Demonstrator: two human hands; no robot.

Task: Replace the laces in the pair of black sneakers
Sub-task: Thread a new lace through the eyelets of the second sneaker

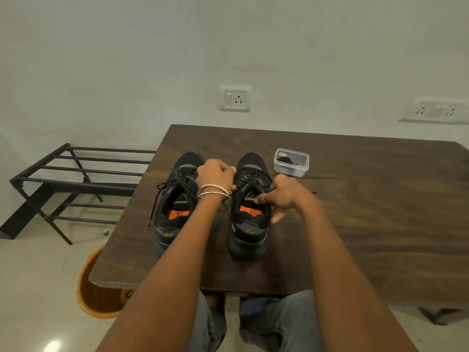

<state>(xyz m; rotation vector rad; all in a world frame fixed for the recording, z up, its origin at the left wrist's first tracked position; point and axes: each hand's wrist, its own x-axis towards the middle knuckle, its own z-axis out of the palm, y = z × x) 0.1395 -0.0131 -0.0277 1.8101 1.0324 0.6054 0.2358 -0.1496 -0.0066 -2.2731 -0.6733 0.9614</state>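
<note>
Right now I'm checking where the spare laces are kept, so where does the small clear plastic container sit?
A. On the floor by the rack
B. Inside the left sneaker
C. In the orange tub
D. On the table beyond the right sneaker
D: the clear container stands on the table, just past the right sneaker, with something dark inside.

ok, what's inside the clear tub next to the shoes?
The clear tub on the table holds something dark, bunched at the bottom. Possibly laces, but too small to tell. No lid visible.
</note>
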